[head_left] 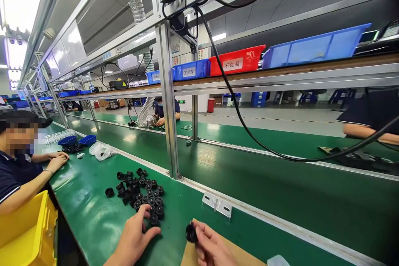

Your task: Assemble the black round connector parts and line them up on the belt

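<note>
My right hand (213, 245) pinches a small black round plastic part (190, 232) between thumb and fingers, its hollow ring side showing. It is above a brown cardboard sheet (195, 253). My left hand (135, 232) is at the near edge of a group of similar black round parts (151, 200), thumb and forefinger apart. One black part (153, 219) sits in the gap between them; whether the fingertips touch it I cannot tell. Several parts stand in rough rows, while others lie in a loose heap (126, 189) on the green mat (99, 224).
A clear bracket (217, 205) lies by the metal rail. An aluminium post (168, 112) rises beyond the parts, and a black cable (237, 112) hangs across the right. A co-worker (18, 162) sits at left behind a yellow bin (28, 228). Blue trays (87, 140) are further along.
</note>
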Motion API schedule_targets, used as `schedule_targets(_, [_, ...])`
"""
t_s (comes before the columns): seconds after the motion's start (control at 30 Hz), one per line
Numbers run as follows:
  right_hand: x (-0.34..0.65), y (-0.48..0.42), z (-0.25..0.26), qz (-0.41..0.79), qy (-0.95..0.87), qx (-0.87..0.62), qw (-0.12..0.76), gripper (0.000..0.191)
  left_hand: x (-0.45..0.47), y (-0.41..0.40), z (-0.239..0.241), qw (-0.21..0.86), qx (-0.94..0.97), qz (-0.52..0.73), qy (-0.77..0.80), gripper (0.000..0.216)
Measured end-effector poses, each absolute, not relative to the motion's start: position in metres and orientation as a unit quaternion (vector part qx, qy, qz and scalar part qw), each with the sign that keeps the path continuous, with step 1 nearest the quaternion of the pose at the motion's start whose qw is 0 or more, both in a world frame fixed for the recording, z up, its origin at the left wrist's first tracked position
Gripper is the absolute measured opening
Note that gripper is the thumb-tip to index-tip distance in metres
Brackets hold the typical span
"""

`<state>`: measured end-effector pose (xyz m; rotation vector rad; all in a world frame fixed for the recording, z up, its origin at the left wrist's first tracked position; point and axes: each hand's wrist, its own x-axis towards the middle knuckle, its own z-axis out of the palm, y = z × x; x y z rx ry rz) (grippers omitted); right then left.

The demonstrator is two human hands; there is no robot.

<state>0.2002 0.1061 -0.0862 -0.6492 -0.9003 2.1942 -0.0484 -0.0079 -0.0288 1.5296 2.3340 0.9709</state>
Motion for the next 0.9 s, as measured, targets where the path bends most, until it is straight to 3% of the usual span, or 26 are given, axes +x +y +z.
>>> schedule_targets(0.2, [0.22, 0.127, -0.058, 0.822, -0.378, -0.233, 0.355, 0.059, -0.039, -0.005, -0.04, 0.107, 0.592, 0.313, 0.735, 0.058])
schedule_targets(0.27, [0.222, 0.131, -0.057, 0.81, -0.392, -0.241, 0.364, 0.063, -0.026, 0.001, -0.039, 0.131, 0.617, 0.297, 0.717, 0.053])
schedule_targets(0.4, [0.225, 0.141, -0.056, 0.743, -0.426, -0.284, 0.431, 0.076, 0.008, 0.036, -0.026, 0.199, 0.632, 0.32, 0.677, 0.022])
schedule_targets(0.6, [0.232, 0.159, -0.061, 0.625, -0.473, -0.343, 0.517, 0.089, 0.035, 0.1, -0.025, 0.277, 0.623, 0.405, 0.609, 0.026])
schedule_targets(0.73, [0.238, 0.171, -0.079, 0.565, -0.544, -0.312, 0.537, 0.071, 0.037, 0.112, -0.036, 0.356, 0.618, 0.452, 0.536, 0.032])
schedule_targets(0.9, [0.241, 0.171, -0.096, 0.493, -0.655, -0.282, 0.499, 0.047, 0.031, 0.106, -0.043, 0.457, 0.565, 0.498, 0.474, 0.043])
